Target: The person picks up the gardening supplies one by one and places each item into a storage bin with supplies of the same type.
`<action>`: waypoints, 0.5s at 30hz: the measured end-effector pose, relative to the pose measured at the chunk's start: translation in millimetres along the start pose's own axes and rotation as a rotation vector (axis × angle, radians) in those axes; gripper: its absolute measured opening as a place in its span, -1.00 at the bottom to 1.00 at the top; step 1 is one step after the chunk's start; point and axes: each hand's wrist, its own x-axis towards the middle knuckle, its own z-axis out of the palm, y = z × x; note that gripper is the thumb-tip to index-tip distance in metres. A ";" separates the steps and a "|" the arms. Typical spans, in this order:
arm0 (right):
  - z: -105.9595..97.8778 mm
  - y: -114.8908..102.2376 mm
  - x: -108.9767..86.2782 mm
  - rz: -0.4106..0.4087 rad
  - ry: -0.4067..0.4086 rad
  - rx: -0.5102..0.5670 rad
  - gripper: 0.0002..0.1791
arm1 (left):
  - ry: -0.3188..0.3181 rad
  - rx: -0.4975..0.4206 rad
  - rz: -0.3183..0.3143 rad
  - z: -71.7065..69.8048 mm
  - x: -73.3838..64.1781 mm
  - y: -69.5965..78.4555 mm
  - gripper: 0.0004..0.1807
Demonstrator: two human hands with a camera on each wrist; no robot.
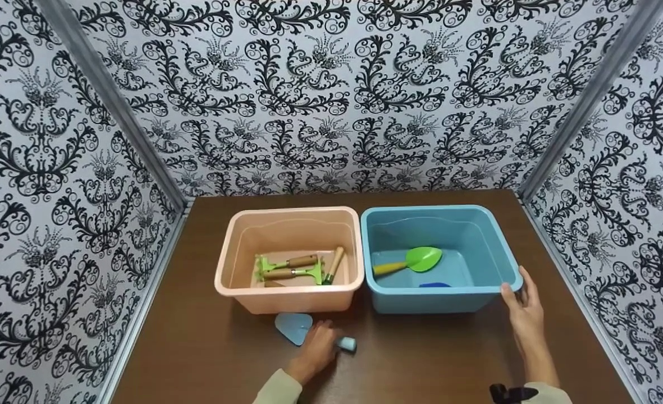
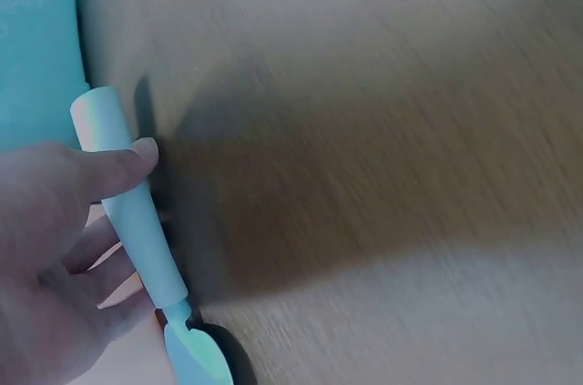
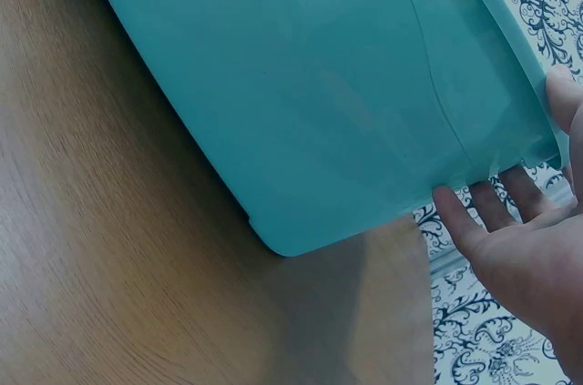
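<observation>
A light blue hand trowel (image 1: 293,327) is by the front of the peach tub (image 1: 289,292), its blade toward the left. My left hand (image 1: 318,347) grips its handle, and in the left wrist view the thumb crosses the handle (image 2: 137,230) with the fingers behind it. My right hand (image 1: 526,317) holds the near right corner of the blue tub (image 1: 438,290). Its thumb lies at the rim and its fingers are against the outer side wall (image 3: 301,112). Inside the blue tub are a green trowel (image 1: 424,258) with a yellow handle and a partly hidden dark blue piece (image 1: 435,285).
Several green garden tools with wooden handles (image 1: 303,260) lie in the peach tub, some partly hidden by its front wall. Both tubs stand side by side on a brown wooden table (image 1: 421,359). Patterned walls (image 1: 309,140) enclose the table at the back and both sides.
</observation>
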 end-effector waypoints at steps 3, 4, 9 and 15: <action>-0.1 0.0 -0.5 0.005 -0.003 0.000 -0.20 | -0.013 0.017 0.003 -0.8 -1.7 0.7 -0.77; 0.0 -0.1 -0.8 0.007 -0.001 0.002 -0.20 | -0.011 0.017 0.003 -0.7 -2.4 1.1 -0.78; 0.7 -1.0 -1.3 0.003 0.003 0.025 -0.20 | 0.015 0.020 0.007 -1.3 -4.5 2.3 -0.80; 0.8 -1.0 0.1 0.000 0.007 0.022 -0.21 | 0.002 0.019 0.017 -2.4 -3.9 2.9 -0.87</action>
